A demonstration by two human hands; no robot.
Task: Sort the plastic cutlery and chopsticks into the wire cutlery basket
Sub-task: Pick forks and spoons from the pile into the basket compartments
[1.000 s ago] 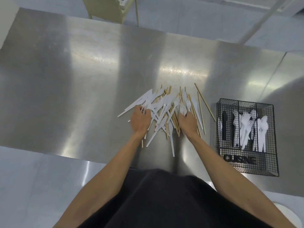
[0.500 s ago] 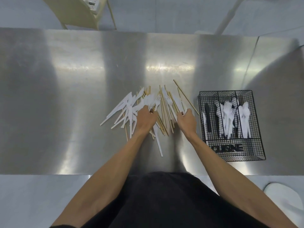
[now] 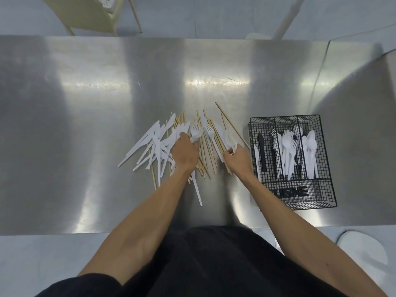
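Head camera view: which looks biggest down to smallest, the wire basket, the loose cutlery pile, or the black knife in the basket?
1. Loose cutlery pile, spread widest.
2. Wire basket, nearly as large; the wide lens makes this close call unsure.
3. Black knife, clearly smallest.

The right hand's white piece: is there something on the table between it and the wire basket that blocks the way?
Nothing visible blocks it. The right hand holds a white plastic piece just left of the wire basket. Between them lies only one chopstick, flat on the steel table, and the basket's top is open.
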